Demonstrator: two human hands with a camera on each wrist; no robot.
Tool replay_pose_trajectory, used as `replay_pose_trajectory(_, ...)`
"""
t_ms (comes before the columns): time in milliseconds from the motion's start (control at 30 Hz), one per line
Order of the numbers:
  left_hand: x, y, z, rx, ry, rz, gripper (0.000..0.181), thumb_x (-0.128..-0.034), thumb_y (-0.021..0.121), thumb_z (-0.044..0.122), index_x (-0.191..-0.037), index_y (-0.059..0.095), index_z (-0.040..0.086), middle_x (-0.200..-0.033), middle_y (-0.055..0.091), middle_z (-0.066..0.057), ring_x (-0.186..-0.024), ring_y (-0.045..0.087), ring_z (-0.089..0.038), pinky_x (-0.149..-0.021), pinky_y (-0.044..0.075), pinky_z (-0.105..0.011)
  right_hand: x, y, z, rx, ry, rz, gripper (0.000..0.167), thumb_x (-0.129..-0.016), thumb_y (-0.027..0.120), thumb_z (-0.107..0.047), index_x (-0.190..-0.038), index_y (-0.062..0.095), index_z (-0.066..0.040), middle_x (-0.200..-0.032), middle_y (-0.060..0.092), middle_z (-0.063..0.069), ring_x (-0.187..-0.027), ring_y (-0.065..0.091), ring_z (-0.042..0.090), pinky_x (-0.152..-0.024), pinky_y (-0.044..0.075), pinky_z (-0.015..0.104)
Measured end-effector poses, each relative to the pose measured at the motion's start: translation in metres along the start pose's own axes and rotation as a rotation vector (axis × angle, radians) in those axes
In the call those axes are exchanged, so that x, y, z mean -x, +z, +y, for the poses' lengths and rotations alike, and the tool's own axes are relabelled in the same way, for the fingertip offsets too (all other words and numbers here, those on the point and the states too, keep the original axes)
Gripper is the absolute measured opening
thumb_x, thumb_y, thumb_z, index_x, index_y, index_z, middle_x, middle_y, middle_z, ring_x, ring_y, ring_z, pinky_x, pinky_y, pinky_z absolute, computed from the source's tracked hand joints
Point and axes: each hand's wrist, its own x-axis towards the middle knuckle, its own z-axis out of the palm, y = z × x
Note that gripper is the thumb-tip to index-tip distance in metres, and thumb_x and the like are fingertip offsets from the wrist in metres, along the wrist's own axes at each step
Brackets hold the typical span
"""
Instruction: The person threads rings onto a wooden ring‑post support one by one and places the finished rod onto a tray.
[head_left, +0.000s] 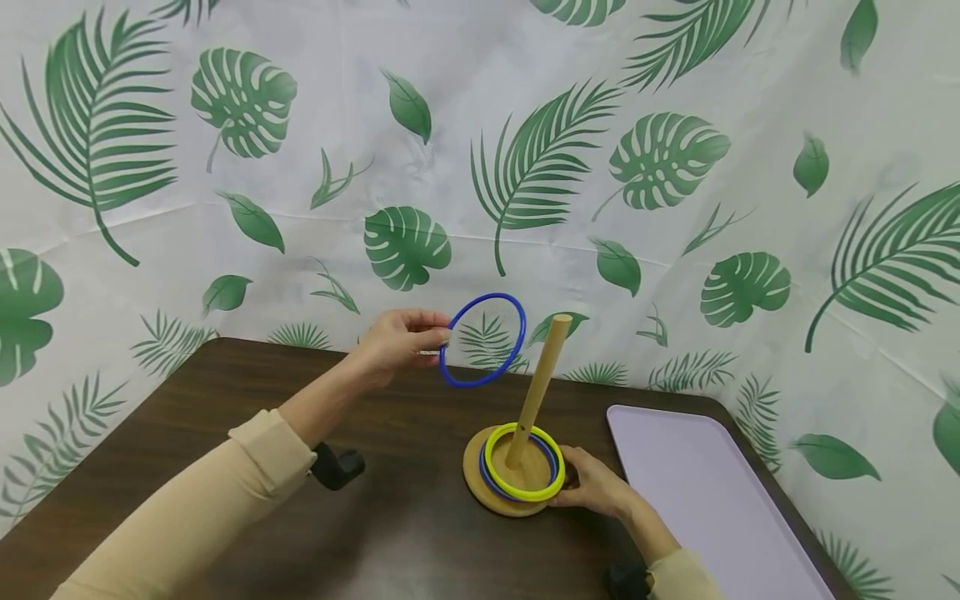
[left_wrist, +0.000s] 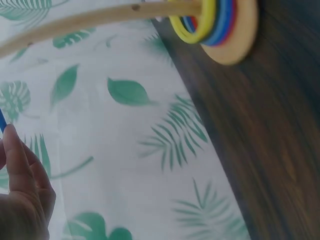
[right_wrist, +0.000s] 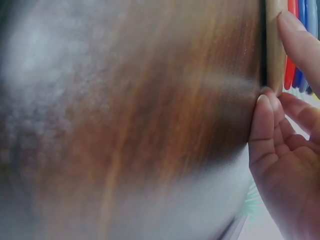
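My left hand (head_left: 402,343) pinches the rim of a blue ring (head_left: 468,384), held up in the air left of the wooden post (head_left: 543,375). In the left wrist view just a sliver of that ring shows by the fingertips. The post rises from a round wooden base (head_left: 474,479) on the table, leaning to the right in the head view. Around its foot lie stacked rings, with a yellow ring (head_left: 525,496) on top and blue and red ring (right_wrist: 291,55) edges below. My right hand (head_left: 596,483) grips the base's edge, thumb and fingers on the wood.
A pale purple tray (head_left: 705,492) lies on the right of the dark wooden table (head_left: 405,533). Behind the table hangs a white cloth (head_left: 315,275) printed with green leaves. Dark wrist devices (head_left: 337,468) sit at both cuffs.
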Motion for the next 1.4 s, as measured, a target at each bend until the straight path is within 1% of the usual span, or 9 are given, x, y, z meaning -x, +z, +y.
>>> replay_pose_trajectory(67,-0.002,0.008,0.003,0.000,0.004,-0.011,0.031,-0.0916,0.059,0.006,-0.119,0.055,-0.009,-0.096,0.060,-0.006,-0.081,0.060,-0.009,-0.078,0.057,-0.030,0.000,0.001,0.000,0.001,0.003,0.000,0.067,-0.071,0.082,-0.019,-0.126,0.051,0.005,-0.103,0.054,0.011,-0.089,0.051,0.015,-0.074,0.051,0.023)
replay_pose_trajectory(333,-0.011,0.033,0.009,0.010,0.001,-0.038,0.028,-0.0915,0.059,0.007,-0.117,0.058,-0.005,-0.099,0.061,-0.008,-0.085,0.061,-0.012,-0.077,0.058,-0.031,-0.001,0.001,0.004,0.024,0.000,-0.003,0.066,-0.072,0.082,-0.023,-0.124,0.051,0.003,-0.101,0.054,0.009,-0.089,0.050,0.015,-0.075,0.049,0.022)
replay_pose_trajectory(500,-0.018,0.047,0.007,0.011,-0.013,-0.045,0.026,-0.0909,0.060,0.005,-0.115,0.060,-0.004,-0.100,0.060,-0.011,-0.091,0.061,-0.018,-0.079,0.057,-0.035,-0.001,0.002,0.006,0.045,-0.008,0.003,0.065,-0.072,0.082,-0.025,-0.123,0.053,0.002,-0.100,0.055,0.007,-0.088,0.049,0.012,-0.075,0.049,0.022)
replay_pose_trajectory(600,-0.021,0.054,0.004,0.012,-0.023,-0.046,0.024,-0.0905,0.060,0.005,-0.113,0.061,-0.004,-0.100,0.060,-0.011,-0.090,0.061,-0.018,-0.080,0.057,-0.036,-0.001,0.002,0.005,0.048,-0.006,0.005,0.065,-0.071,0.082,-0.024,-0.123,0.053,0.002,-0.100,0.055,0.007,-0.088,0.048,0.012,-0.075,0.048,0.023)
replay_pose_trajectory(833,-0.026,0.062,-0.004,0.032,-0.075,-0.047,0.025,-0.0905,0.061,0.005,-0.113,0.060,-0.004,-0.097,0.059,-0.007,-0.087,0.059,-0.015,-0.075,0.058,-0.031,-0.002,0.000,0.001,0.039,0.010,0.001,0.066,-0.071,0.083,-0.019,-0.126,0.052,0.002,-0.102,0.055,0.008,-0.089,0.047,0.014,-0.075,0.048,0.025)
replay_pose_trajectory(967,-0.028,0.065,-0.004,0.042,-0.098,-0.039,0.024,-0.0902,0.061,0.006,-0.113,0.061,-0.002,-0.100,0.059,-0.008,-0.089,0.059,-0.016,-0.078,0.058,-0.032,-0.002,0.000,0.001,0.052,0.006,0.005,0.066,-0.071,0.083,-0.022,-0.124,0.053,0.002,-0.101,0.055,0.007,-0.088,0.047,0.013,-0.074,0.048,0.024)
replay_pose_trajectory(1167,-0.029,0.070,-0.006,0.028,-0.099,-0.050,0.022,-0.0896,0.062,0.006,-0.111,0.063,-0.002,-0.100,0.061,-0.011,-0.085,0.060,-0.015,-0.076,0.058,-0.031,-0.002,0.000,0.004,0.065,0.000,0.019,0.066,-0.070,0.083,-0.025,-0.123,0.053,0.003,-0.099,0.055,0.007,-0.088,0.047,0.012,-0.074,0.048,0.023)
replay_pose_trajectory(1300,-0.029,0.072,-0.015,-0.007,-0.124,-0.062,0.022,-0.0888,0.063,0.006,-0.110,0.064,-0.002,-0.095,0.063,-0.009,-0.075,0.062,-0.013,-0.073,0.058,-0.030,-0.001,0.001,0.005,0.056,-0.003,0.015,0.067,-0.071,0.083,-0.025,-0.123,0.053,0.004,-0.100,0.054,0.008,-0.089,0.049,0.012,-0.074,0.049,0.022)
replay_pose_trajectory(1400,-0.029,0.074,-0.028,-0.052,-0.150,-0.081,0.021,-0.0888,0.063,0.006,-0.109,0.065,-0.001,-0.094,0.064,-0.010,-0.070,0.062,-0.011,-0.071,0.058,-0.029,0.000,0.002,0.004,0.039,-0.007,0.008,0.067,-0.071,0.083,-0.025,-0.123,0.053,0.004,-0.101,0.055,0.009,-0.089,0.051,0.012,-0.074,0.050,0.022)
